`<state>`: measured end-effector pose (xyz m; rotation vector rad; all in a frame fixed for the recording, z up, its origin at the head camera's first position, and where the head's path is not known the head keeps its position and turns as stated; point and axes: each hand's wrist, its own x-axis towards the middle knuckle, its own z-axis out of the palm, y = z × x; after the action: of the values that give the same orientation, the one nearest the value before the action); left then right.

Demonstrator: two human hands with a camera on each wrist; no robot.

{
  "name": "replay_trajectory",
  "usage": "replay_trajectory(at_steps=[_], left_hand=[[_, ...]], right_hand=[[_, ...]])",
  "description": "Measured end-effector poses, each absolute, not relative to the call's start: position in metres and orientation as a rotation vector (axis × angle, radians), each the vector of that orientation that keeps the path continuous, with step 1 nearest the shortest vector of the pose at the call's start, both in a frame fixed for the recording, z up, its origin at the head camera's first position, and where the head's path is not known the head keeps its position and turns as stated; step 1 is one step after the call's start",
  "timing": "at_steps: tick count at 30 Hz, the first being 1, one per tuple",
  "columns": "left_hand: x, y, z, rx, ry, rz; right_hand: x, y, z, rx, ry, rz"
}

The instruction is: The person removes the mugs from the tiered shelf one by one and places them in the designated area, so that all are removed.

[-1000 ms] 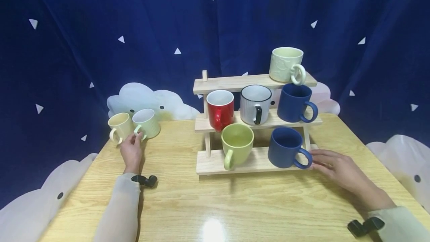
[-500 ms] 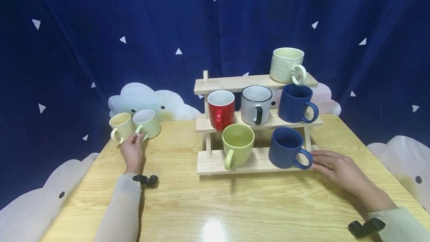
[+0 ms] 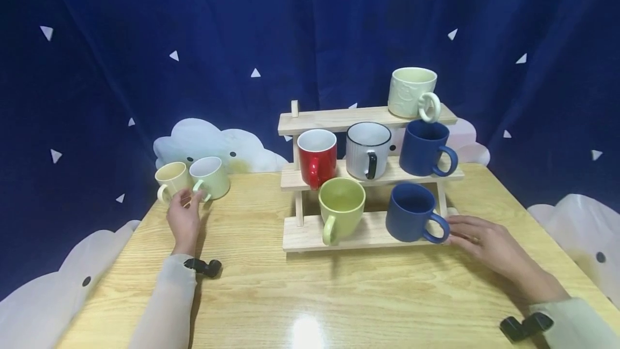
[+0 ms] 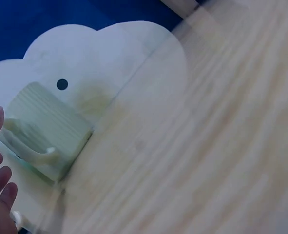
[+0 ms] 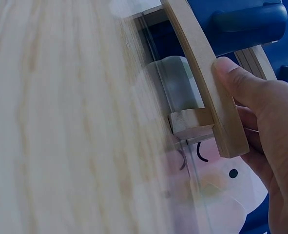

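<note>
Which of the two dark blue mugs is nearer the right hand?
The blue mug on the bottom shelf: its handle is beside the right hand. The other blue mug stands on the middle shelf.

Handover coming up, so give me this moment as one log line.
left hand: near pale green mug, not gripping | right hand: grips bottom rack shelf | yellow mug: on table

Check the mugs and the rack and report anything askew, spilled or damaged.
Nothing looks tipped, spilled or visibly broken. One mild oddity: the embossed pale mug stands alone at the right end of the top tier of the wooden rack, so that tier looks lopsided.
</note>
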<state>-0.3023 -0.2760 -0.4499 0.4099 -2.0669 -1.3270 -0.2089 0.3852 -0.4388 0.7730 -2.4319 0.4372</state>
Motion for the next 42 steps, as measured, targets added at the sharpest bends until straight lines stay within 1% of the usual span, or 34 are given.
replay_trajectory(at_steps=[8, 19, 26, 42], left_hand=[[-0.292, -0.277, -0.422, 0.282, -2.192, -1.182], [-0.284, -0.249, -0.362, 0.011, -2.388, -1.004], [-0.281, -0.220, -0.325, -0.165, -2.444, -0.939], [-0.282, -0.131, -0.256, -0.421, -2.569, -0.805]], right_hand=[[-0.209, 0.384, -0.437, 0.785, -2.423, 0.466], [-0.209, 0.384, -0.437, 0.746, -2.469, 0.464], [-0.208, 0.386, -0.437, 0.705, -2.502, 0.453], [-0.208, 0.384, -0.437, 0.753, -2.451, 0.488]])
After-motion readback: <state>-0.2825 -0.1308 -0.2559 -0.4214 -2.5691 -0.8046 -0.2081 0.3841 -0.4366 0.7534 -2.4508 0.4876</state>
